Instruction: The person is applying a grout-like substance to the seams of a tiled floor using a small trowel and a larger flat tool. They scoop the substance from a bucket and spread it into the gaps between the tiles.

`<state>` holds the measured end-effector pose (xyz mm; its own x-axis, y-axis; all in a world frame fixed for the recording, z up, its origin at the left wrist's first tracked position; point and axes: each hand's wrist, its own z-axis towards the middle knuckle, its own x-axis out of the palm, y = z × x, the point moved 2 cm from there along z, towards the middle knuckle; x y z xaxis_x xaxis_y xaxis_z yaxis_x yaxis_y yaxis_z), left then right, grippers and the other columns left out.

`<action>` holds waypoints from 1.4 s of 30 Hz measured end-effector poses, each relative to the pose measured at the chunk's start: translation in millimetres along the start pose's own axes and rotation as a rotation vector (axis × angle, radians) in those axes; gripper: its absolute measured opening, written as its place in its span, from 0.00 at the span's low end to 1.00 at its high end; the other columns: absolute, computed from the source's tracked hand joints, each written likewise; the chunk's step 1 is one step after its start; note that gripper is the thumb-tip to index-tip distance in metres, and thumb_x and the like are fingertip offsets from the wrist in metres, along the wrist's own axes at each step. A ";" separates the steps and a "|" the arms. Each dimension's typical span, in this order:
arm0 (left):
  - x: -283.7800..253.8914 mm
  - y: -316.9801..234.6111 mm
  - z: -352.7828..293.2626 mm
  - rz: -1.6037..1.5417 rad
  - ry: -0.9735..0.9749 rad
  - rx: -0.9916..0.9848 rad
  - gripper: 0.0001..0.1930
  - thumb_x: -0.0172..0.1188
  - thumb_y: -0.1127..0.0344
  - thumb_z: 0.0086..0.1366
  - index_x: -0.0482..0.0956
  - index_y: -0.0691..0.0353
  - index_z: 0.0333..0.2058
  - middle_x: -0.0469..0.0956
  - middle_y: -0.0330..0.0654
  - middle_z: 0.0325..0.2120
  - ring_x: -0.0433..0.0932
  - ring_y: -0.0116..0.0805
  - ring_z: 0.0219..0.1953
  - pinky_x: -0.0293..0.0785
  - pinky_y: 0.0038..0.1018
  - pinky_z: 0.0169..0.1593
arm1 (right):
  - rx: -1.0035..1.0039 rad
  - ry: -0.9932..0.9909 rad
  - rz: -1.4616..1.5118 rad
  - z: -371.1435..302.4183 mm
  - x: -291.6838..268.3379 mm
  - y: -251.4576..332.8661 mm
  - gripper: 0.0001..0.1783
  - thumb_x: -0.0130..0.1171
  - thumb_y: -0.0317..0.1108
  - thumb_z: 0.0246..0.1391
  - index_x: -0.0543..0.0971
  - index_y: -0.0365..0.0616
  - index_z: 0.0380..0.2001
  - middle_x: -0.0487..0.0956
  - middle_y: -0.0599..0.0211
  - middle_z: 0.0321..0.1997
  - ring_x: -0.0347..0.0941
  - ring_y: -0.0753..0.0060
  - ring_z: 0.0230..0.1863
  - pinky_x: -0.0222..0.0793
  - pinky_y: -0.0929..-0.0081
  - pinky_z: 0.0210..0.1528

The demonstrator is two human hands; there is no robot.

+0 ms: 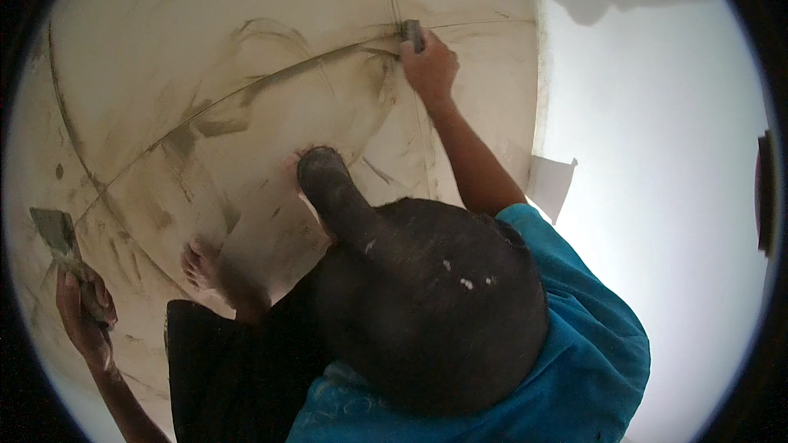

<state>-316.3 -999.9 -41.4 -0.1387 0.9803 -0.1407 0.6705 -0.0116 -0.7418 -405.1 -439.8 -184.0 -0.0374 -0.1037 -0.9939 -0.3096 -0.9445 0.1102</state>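
At the far left, my left hand [86,299] is closed round the handle of a putty knife [54,230], whose broad grey blade points away over the floor. Grey paste clings near the base of that blade. My right hand [431,70] reaches out to the upper middle and grips a small dark grey flat scraper [412,33]. It sits where dark joint lines cross between the pale tiles [279,0]. How its edge meets the joint is hidden by the fingers.
Grey-brown smears [222,125] lie along the joints. A bare foot [201,267] rests on the tiles between my hands. A dark round cap [435,303] with a brim covers the lower middle, over a teal shirt [591,320]. On the right is a bright white surface [657,197].
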 end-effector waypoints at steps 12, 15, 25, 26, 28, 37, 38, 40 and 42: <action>-8.2 -7.3 10.5 0.094 0.132 0.120 0.16 0.40 0.52 0.70 0.66 0.58 0.31 0.64 0.32 0.14 0.59 0.18 0.11 0.54 0.17 0.14 | -0.500 0.046 0.339 -37.0 4.5 82.4 0.22 0.61 0.33 0.44 0.79 0.48 0.47 0.80 0.56 0.38 0.75 0.55 0.38 0.71 0.60 0.43; -29.7 11.2 5.8 0.038 0.193 0.102 0.16 0.41 0.52 0.70 0.66 0.58 0.31 0.65 0.33 0.14 0.60 0.18 0.11 0.55 0.16 0.14 | -0.728 -0.008 0.215 -52.2 2.2 76.6 0.24 0.62 0.29 0.42 0.78 0.49 0.47 0.81 0.63 0.41 0.74 0.57 0.39 0.71 0.65 0.46; -43.8 29.1 7.7 0.029 0.026 0.061 0.17 0.41 0.52 0.70 0.68 0.59 0.32 0.65 0.33 0.15 0.61 0.20 0.11 0.57 0.17 0.16 | 0.026 0.166 0.142 -35.8 -28.3 30.8 0.17 0.60 0.44 0.45 0.81 0.44 0.35 0.81 0.58 0.27 0.78 0.54 0.29 0.72 0.60 0.36; -44.4 28.8 8.0 0.058 0.013 0.069 0.17 0.41 0.52 0.70 0.68 0.59 0.32 0.64 0.33 0.14 0.61 0.20 0.12 0.57 0.17 0.17 | 0.045 0.155 0.102 -40.1 -19.3 31.7 0.18 0.61 0.44 0.45 0.80 0.43 0.36 0.81 0.58 0.28 0.78 0.55 0.30 0.71 0.60 0.37; -45.1 28.0 8.0 0.112 -0.019 0.078 0.17 0.42 0.52 0.70 0.69 0.60 0.33 0.64 0.33 0.14 0.62 0.20 0.12 0.58 0.17 0.18 | -0.086 0.125 0.228 -53.8 -5.1 64.5 0.18 0.61 0.43 0.44 0.80 0.39 0.33 0.79 0.56 0.24 0.77 0.60 0.26 0.70 0.65 0.33; -32.1 19.2 17.3 0.172 0.228 0.139 0.18 0.42 0.51 0.70 0.70 0.60 0.34 0.68 0.35 0.15 0.65 0.21 0.13 0.63 0.18 0.19 | -0.234 0.304 0.417 -69.3 0.9 176.6 0.16 0.62 0.40 0.44 0.80 0.39 0.33 0.79 0.56 0.23 0.75 0.64 0.24 0.70 0.68 0.31; -34.7 19.4 15.4 0.175 0.210 0.146 0.18 0.42 0.51 0.70 0.70 0.60 0.34 0.68 0.35 0.15 0.65 0.21 0.13 0.63 0.18 0.19 | -0.258 0.338 0.424 -65.5 -0.2 180.0 0.15 0.63 0.39 0.44 0.80 0.40 0.33 0.80 0.57 0.24 0.75 0.64 0.25 0.71 0.68 0.31; -39.3 14.7 10.1 0.177 0.186 0.159 0.18 0.42 0.51 0.70 0.70 0.60 0.34 0.68 0.35 0.15 0.64 0.21 0.13 0.62 0.18 0.19 | -0.611 0.127 0.401 -59.9 3.9 182.0 0.13 0.64 0.37 0.43 0.81 0.43 0.33 0.81 0.59 0.28 0.75 0.63 0.28 0.71 0.68 0.32; -44.9 21.9 11.7 0.153 0.147 0.169 0.18 0.41 0.51 0.70 0.70 0.60 0.33 0.68 0.35 0.15 0.64 0.21 0.12 0.62 0.18 0.18 | -0.888 0.041 0.309 -74.8 13.6 177.5 0.12 0.64 0.35 0.42 0.82 0.46 0.34 0.81 0.61 0.32 0.75 0.62 0.31 0.72 0.68 0.33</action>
<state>-303.9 -1046.5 -58.9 0.0705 0.9827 -0.1715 0.5426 -0.1820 -0.8200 -389.5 -632.2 -178.2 0.0415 -0.3842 -0.9223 0.5467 -0.7639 0.3428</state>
